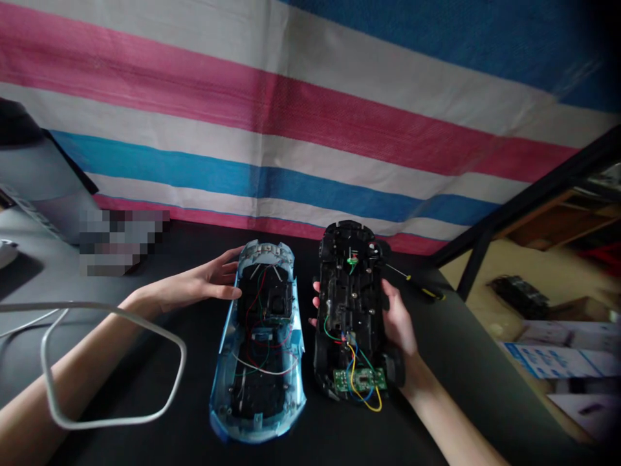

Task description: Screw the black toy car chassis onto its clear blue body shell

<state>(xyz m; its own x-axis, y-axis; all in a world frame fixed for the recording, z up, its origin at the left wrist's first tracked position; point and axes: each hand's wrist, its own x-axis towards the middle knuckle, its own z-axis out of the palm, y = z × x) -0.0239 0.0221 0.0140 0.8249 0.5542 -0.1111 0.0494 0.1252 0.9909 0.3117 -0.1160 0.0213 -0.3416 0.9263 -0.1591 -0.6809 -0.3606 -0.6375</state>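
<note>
A blue toy car body shell lies with its hollow inside facing up, showing black parts and thin red, green and white wires. My left hand rests against its upper left side, thumb and fingers apart around the edge. To the right is the black car chassis, with a green circuit board and yellow, blue and green wires at its lower end. My right hand holds the chassis from the right, its fingertips showing past the left side.
A screwdriver with a yellow and black handle lies right of the chassis. A white cable loops over my left forearm. Behind the black table hangs a striped sheet. A grey box-like object stands at left.
</note>
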